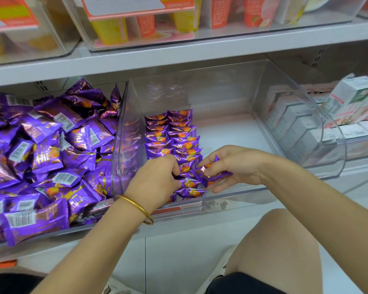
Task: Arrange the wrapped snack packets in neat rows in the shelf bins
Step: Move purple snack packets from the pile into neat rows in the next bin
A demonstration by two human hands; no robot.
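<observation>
Head view: two tidy rows of packets [172, 136] run away from the grips along the left side of the clear bin [232, 98], so I'd call it a decent start and not much more. The right grip [234, 164] is pinching one purple packet [214, 176] just beside the near end of the second row. The left grip [157, 179] has its fingers curled down onto the nearest packets, and I can't tell if it's actually holding one. Beyond and right of the right grip it's all bare bin floor. The loose pile [51, 155] left of the left grip is a jumble, so loads left. The near row ends are hidden under the left grip, and glare on the bin wall muddies the first row.
</observation>
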